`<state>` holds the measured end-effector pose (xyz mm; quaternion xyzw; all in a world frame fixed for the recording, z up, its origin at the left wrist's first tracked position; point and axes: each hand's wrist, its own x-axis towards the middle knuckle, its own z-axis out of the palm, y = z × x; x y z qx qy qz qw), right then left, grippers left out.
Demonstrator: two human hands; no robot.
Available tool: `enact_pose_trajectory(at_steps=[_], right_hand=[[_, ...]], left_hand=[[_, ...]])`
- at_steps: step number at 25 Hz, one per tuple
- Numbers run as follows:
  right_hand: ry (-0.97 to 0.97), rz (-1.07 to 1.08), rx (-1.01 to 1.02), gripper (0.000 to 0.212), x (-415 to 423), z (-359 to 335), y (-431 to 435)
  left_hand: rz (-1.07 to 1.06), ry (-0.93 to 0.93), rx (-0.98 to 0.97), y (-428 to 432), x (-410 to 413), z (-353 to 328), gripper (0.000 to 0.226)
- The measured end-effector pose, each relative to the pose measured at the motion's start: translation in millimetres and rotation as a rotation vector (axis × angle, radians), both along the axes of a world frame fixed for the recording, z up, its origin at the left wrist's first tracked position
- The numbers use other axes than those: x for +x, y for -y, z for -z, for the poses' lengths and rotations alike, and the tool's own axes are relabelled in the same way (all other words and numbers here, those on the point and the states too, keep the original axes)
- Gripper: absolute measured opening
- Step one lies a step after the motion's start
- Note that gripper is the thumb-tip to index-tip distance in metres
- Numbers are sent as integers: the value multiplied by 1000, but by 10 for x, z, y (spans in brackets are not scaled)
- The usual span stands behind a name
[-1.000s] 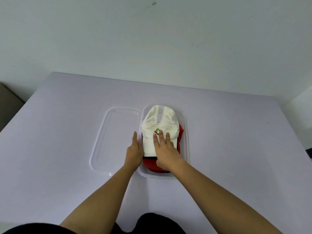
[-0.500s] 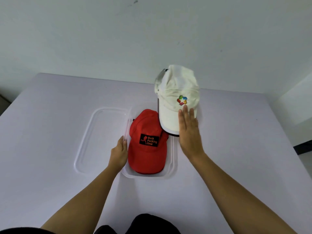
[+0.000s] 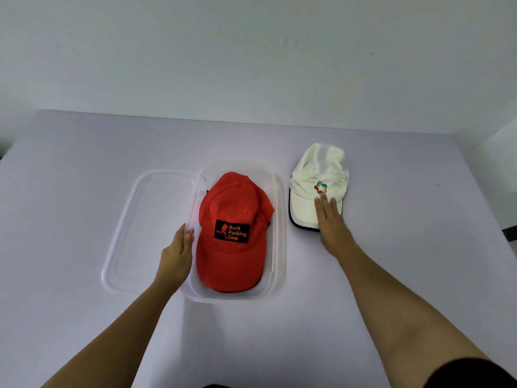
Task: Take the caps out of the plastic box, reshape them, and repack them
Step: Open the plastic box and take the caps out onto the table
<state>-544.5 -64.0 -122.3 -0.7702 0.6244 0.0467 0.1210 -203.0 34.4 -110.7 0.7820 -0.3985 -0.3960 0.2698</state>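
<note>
A clear plastic box (image 3: 280, 247) stands at the middle of the table, and a red cap (image 3: 232, 217) with a black "Back Packing Gear" patch lies in it. A dark edge shows under the red cap's brim. My left hand (image 3: 174, 256) presses flat against the box's left wall, fingers together. Just right of the box, a white cap (image 3: 319, 169) with a coloured logo lies on the table. My right hand (image 3: 330, 222) lies on its brim with the fingers on top and the thumb hidden.
The box's clear lid (image 3: 126, 233) lies flat on the table, touching the box's left side. The lilac table (image 3: 405, 247) runs back to a pale wall. A dark object shows at the table's far right edge (image 3: 510, 233).
My right hand has lifted the white cap out of the box, carried it right and set it on the table. The red cap beneath is now exposed. My left hand stays at the box.
</note>
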Motion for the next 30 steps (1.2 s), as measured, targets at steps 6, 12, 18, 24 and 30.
enact_pose_trajectory(at_steps=[6, 12, 18, 24, 30], right_hand=[[86, -16, 29, 87, 381, -439, 107], [281, -419, 43, 73, 1348, -492, -970], [-72, -421, 166, 114, 1576, -497, -783], [-79, -440, 292, 99, 1589, -648, -710], [188, -170, 111, 74, 1662, -822, -956]], left_hand=[[-4, -3, -15, -14, -22, -23, 53], [20, -2, -10, -38, -78, -183, 52], [43, 18, 4, -60, -83, -262, 51], [59, 11, 5, -65, -85, -273, 52], [62, 9, -33, -15, -94, -441, 56]])
